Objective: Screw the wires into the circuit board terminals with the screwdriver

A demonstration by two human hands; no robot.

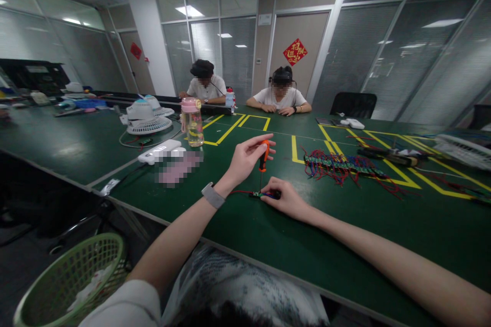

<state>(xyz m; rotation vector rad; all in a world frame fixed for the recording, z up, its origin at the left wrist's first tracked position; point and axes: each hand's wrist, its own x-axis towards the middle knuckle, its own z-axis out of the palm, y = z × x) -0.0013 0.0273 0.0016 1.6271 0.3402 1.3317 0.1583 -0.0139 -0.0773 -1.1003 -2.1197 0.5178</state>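
Note:
My left hand (pixel 248 159) is closed around the orange and black handle of a screwdriver (pixel 263 161), some fingers stretched out. The screwdriver stands upright, its thin shaft pointing down at a small green circuit board (pixel 255 194) on the table. Whether the tip touches the board is too small to tell. My right hand (pixel 282 196) lies on the table and pinches the board's right end. Red and dark wires run out from the board, partly hidden by the right fingers.
Right of my hands lies a row of circuit boards (pixel 341 164) with red and blue wires. A pink-lidded bottle (pixel 195 125), white fans (pixel 148 120) and a white power strip (pixel 161 151) stand to the left. Two people sit across the green table (pixel 215 217). A green basket (pixel 72 260) is lower left.

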